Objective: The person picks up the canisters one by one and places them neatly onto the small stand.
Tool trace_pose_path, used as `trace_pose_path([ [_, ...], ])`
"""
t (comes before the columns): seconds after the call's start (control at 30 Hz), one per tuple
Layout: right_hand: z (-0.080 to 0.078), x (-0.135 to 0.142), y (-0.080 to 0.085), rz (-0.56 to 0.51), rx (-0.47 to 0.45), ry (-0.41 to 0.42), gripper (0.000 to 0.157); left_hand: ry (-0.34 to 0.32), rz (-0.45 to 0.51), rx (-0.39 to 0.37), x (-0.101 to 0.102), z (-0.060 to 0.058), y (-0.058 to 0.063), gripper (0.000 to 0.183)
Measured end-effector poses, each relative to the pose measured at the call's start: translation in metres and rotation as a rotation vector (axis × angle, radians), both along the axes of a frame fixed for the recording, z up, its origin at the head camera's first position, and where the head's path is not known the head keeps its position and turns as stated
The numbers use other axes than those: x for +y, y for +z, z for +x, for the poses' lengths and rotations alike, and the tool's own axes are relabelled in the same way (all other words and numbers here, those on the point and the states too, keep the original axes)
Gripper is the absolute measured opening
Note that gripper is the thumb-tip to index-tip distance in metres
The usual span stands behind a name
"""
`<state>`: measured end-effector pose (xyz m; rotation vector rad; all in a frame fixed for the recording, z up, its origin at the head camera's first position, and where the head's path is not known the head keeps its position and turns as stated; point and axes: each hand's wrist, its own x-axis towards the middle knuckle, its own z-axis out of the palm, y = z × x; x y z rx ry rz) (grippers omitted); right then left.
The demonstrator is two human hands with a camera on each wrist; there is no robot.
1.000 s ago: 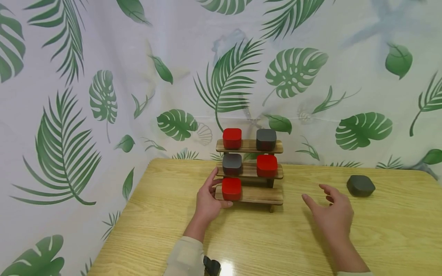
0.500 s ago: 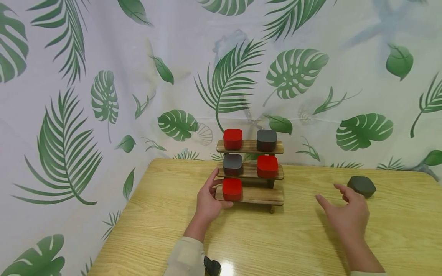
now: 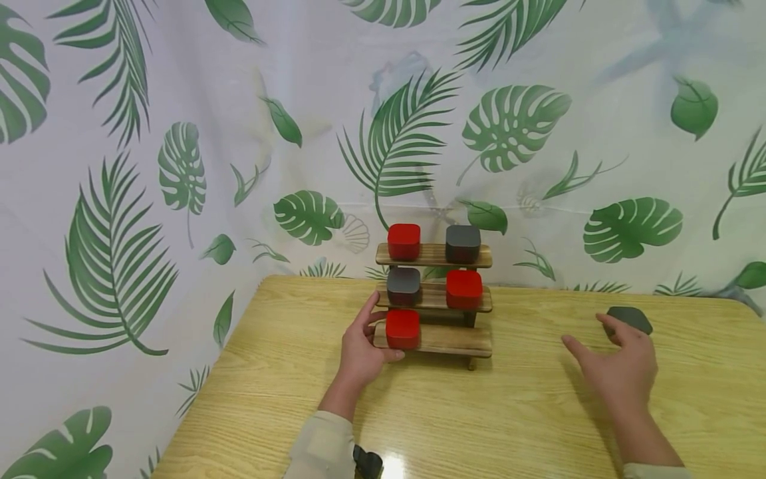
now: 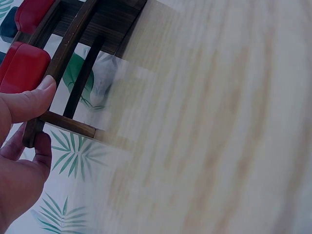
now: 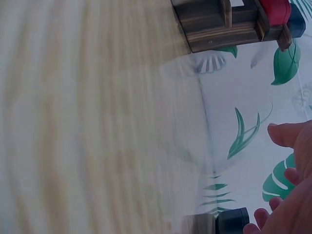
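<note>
A three-tier wooden display stand [image 3: 455, 340] holds rounded, box-like pieces. The top step carries a red one [image 3: 403, 241] and a dark grey one [image 3: 463, 243]; on the middle step a grey one [image 3: 403, 286] sits left of a red one [image 3: 464, 289]. One red box [image 3: 403, 329] rests at the left of the lowest step. My left hand [image 3: 362, 352] grips that step's left end, thumb on top and fingers underneath in the left wrist view. A loose dark grey box [image 3: 636, 320] lies on the table, partly hidden behind my right hand [image 3: 622, 366], whose thumb and fingers are spread apart, holding nothing.
The light wooden table [image 3: 479, 419] meets a leaf-printed cloth [image 3: 538, 166] behind the stand and at the left. A small black object [image 3: 368, 461] sits beside the left sleeve at the front.
My right hand has moved rightward, closer to the loose grey box, and now covers part of it. The left hand and the stand stay in place.
</note>
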<state>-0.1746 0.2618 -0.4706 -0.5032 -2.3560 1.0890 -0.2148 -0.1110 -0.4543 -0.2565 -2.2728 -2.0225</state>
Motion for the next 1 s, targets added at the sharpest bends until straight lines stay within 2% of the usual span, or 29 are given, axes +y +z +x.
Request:
trace_pose_path([
  [0.2,-0.006,0.015,-0.003,0.038,0.031,-0.014,0.063,0.0,-0.013,-0.011,0.001,-0.001,0.001,0.106],
  [0.43,-0.009,0.025,-0.002,-0.014,-0.055,-0.029,0.069,0.014,-0.023,-0.006,-0.002,-0.019,-0.026,0.114],
  [0.5,-0.009,0.027,-0.002,-0.026,-0.062,-0.03,0.069,0.018,-0.03,0.0,-0.002,-0.02,-0.029,0.114],
  [0.7,-0.009,0.033,-0.003,-0.008,-0.054,-0.025,0.068,0.027,-0.048,0.0,-0.003,-0.02,-0.032,0.113],
  [1.0,-0.012,0.041,-0.004,-0.015,-0.084,-0.009,0.073,0.013,-0.022,-0.022,-0.002,-0.018,-0.029,0.114],
])
